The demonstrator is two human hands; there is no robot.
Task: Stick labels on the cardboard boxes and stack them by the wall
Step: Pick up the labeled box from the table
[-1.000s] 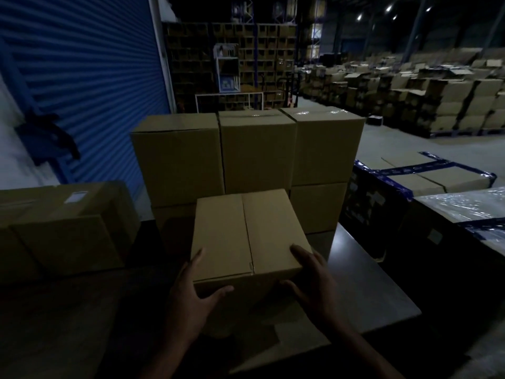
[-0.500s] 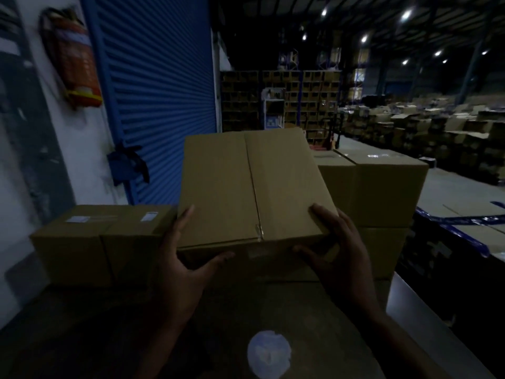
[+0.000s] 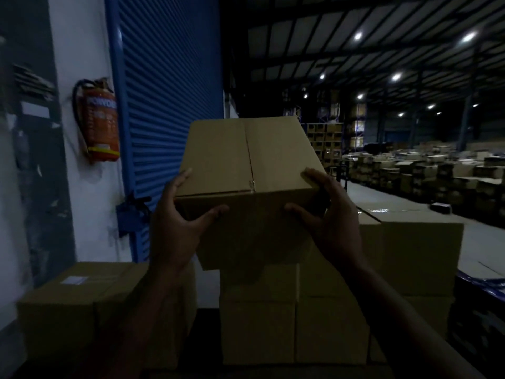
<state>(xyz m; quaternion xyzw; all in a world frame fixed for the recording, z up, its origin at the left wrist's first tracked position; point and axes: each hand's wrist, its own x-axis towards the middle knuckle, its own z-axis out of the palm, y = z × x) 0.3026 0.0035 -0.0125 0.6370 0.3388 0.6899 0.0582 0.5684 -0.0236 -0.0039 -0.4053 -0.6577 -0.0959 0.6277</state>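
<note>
surface: dark, barely visible | on it: stacked boxes (two tiers); labelled box left

Stacked boxes partly behind held box

Stacked boxes block ahead; open air above beside the shutter.
</note>
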